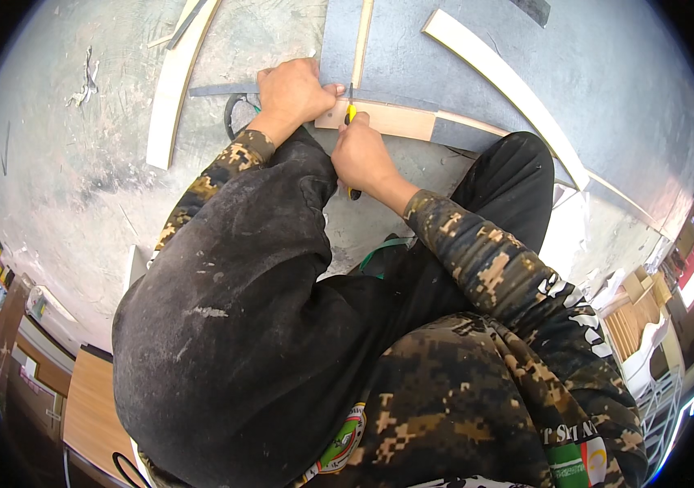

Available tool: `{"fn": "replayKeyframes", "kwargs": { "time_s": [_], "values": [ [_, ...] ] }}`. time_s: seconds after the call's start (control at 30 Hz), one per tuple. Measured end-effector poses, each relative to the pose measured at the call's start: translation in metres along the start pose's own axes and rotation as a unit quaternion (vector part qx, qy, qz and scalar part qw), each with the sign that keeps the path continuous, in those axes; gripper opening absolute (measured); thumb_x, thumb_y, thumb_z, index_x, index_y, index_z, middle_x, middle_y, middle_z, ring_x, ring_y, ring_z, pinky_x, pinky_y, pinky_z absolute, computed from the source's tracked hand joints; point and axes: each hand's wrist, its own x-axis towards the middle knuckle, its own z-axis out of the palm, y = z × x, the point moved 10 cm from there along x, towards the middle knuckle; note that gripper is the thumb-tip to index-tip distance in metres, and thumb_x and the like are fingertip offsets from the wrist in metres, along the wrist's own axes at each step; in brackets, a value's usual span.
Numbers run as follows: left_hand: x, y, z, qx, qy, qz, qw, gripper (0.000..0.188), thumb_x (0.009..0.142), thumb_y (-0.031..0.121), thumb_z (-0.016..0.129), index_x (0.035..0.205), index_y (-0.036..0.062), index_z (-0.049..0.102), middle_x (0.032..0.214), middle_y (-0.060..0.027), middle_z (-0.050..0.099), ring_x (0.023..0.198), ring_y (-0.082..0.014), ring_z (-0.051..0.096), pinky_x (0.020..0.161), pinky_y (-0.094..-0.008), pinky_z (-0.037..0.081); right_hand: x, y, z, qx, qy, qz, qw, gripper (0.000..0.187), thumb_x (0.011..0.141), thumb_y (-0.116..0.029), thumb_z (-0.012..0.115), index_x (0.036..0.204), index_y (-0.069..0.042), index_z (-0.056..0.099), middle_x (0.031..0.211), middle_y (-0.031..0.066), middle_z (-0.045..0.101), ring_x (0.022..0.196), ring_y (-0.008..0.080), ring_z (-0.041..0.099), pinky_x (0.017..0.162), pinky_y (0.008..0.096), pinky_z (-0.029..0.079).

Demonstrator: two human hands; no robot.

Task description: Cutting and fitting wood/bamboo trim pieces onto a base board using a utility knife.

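My right hand point(361, 154) is closed round a yellow-and-black utility knife point(352, 113). Its thin blade points away from me, at the edge of a dark grey sheet strip point(233, 89). My left hand point(294, 91) presses this strip down with bent fingers. The thumb lies close to the blade, just left of it. Below the blade is a pale, curved wooden strip point(400, 120), part of whose right side is covered in grey. A larger grey sheet point(444, 61) spreads out beyond it on the floor.
One curved pale board point(509, 89) lies across the grey sheet at the right, another board point(174, 98) at the left. A narrow wooden strip point(363, 41) runs away from me. My bent legs point(233, 301) are close below the hands. A wooden cabinet point(91, 407) stands at lower left.
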Motion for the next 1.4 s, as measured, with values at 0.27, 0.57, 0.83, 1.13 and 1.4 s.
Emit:
{"fn": "replayKeyframes", "kwargs": {
  "time_s": [0.27, 0.57, 0.83, 1.13, 1.4],
  "values": [
    [0.000, -0.001, 0.001, -0.014, -0.009, -0.011, 1.000, 0.044, 0.076, 0.048, 0.078, 0.090, 0.0070, 0.075, 0.088, -0.0149, 0.074, 0.088, -0.0322, 0.070, 0.090, -0.0463, 0.042, -0.006, -0.007, -0.004, -0.043, 0.051, -0.041, 0.997, 0.030, 0.102, -0.015, 0.045, 0.108, 0.014, 0.040, 0.075, 0.0349, 0.064, 0.071, 0.0509, 0.067, 0.065, 0.0546, 0.053],
    [-0.004, -0.002, -0.001, -0.002, 0.014, -0.006, 1.000, 0.043, 0.076, 0.048, 0.079, 0.086, 0.0076, 0.071, 0.085, -0.0140, 0.073, 0.088, -0.0325, 0.069, 0.087, -0.0466, 0.044, -0.013, -0.008, -0.001, -0.019, 0.024, 0.003, 1.000, 0.030, 0.103, -0.016, 0.044, 0.110, 0.013, 0.039, 0.076, 0.0354, 0.064, 0.074, 0.0531, 0.066, 0.069, 0.0569, 0.052],
    [-0.002, -0.001, 0.002, -0.018, 0.016, -0.003, 1.000, 0.042, 0.076, 0.048, 0.079, 0.084, 0.0076, 0.070, 0.081, -0.0130, 0.072, 0.084, -0.0326, 0.068, 0.086, -0.0466, 0.044, -0.008, 0.003, 0.005, -0.062, 0.025, 0.004, 0.998, 0.031, 0.103, -0.016, 0.044, 0.113, 0.012, 0.036, 0.077, 0.0357, 0.064, 0.076, 0.0531, 0.065, 0.070, 0.0576, 0.051],
    [-0.007, 0.006, -0.007, -0.003, 0.050, 0.025, 0.998, 0.041, 0.075, 0.046, 0.077, 0.081, 0.0065, 0.069, 0.080, -0.0124, 0.071, 0.083, -0.0321, 0.068, 0.089, -0.0467, 0.042, -0.025, -0.010, -0.022, -0.014, 0.043, -0.033, 0.998, 0.035, 0.104, -0.018, 0.046, 0.123, 0.011, 0.038, 0.075, 0.0364, 0.063, 0.070, 0.0542, 0.063, 0.065, 0.0602, 0.049],
    [-0.010, 0.007, -0.008, -0.004, 0.067, 0.016, 0.998, 0.057, 0.071, 0.042, 0.074, 0.109, -0.0003, 0.065, 0.099, -0.0186, 0.071, 0.095, -0.0351, 0.068, 0.098, -0.0527, 0.039, -0.004, 0.014, -0.080, -0.028, 0.205, -0.017, 0.978, 0.042, 0.098, -0.025, 0.063, 0.123, 0.003, 0.044, 0.080, 0.0285, 0.067, 0.075, 0.0482, 0.067, 0.067, 0.0549, 0.051]
  ]
}}
